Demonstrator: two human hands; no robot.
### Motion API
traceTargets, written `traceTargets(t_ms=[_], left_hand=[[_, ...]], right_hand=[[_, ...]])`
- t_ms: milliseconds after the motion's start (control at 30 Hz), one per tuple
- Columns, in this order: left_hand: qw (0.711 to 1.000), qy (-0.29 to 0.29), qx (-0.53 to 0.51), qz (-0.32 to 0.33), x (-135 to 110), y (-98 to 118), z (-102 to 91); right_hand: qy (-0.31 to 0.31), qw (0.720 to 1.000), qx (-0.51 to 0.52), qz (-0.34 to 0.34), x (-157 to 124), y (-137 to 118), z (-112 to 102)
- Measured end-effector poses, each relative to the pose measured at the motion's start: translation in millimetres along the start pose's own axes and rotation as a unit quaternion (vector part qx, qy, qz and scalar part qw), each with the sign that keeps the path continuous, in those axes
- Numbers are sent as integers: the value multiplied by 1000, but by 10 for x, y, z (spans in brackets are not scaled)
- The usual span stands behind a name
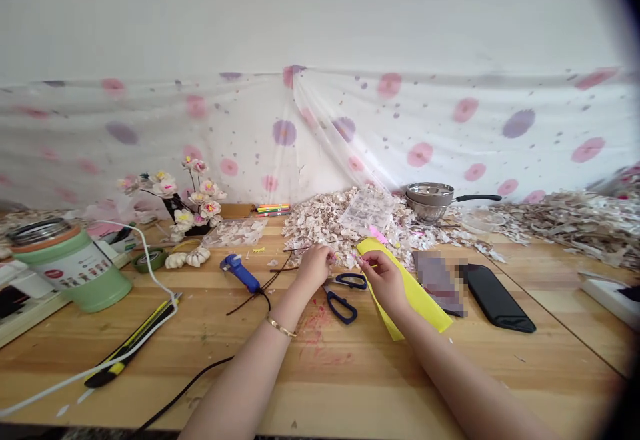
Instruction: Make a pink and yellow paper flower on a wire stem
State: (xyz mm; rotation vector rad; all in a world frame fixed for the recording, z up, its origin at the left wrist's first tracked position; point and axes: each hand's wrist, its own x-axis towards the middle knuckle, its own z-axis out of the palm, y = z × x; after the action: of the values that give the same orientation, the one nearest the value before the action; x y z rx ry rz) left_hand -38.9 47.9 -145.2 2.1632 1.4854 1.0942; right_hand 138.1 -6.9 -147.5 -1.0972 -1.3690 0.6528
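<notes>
My left hand point(316, 265), with a gold bracelet point(281, 327) on the wrist, is closed in a pinch above the middle of the table. Facing it, my right hand point(386, 277) also pinches at the fingertips. Tiny pinkish bits show at both sets of fingertips, too small to name. Scissors with dark blue handles point(342, 307) lie between and below the hands. A yellow sheet point(415, 287) lies under my right hand and forearm. Left of my left hand rests a blue glue gun point(240, 273), near thin dark sticks point(280, 271).
Behind my hands is a heap of pale flakes point(320, 217) with a metal bowl point(429, 203). Right lie a grey packet point(440, 287) and a black phone point(500, 299). Left are a flower arrangement point(197, 200), a green container point(80, 273), a utility knife point(133, 343) and a white cable point(115, 360).
</notes>
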Motion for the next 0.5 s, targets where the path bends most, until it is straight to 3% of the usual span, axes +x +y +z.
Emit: traceTargets(t_ms=[100, 233, 333, 367, 433, 500], left_hand=[[992, 82, -100, 9, 218, 188, -182], [952, 175, -250, 29, 410, 582, -569], [917, 217, -331, 43, 330, 894, -858], [885, 220, -407, 43, 271, 991, -936], [840, 211, -498, 46, 143, 1169, -1058], [824, 190, -532, 51, 25, 1313, -1139]], right_hand=[[14, 999, 10, -34, 82, -83, -48], [-5, 994, 33, -101, 192, -373, -90], [-34, 986, 53, -153, 266, -767, -158], [-43, 980, 69, -180, 290, -923, -188], [-38, 969, 112, -219, 325, -1240, -246], [-11, 952, 164, -259, 324, -1521, -287]])
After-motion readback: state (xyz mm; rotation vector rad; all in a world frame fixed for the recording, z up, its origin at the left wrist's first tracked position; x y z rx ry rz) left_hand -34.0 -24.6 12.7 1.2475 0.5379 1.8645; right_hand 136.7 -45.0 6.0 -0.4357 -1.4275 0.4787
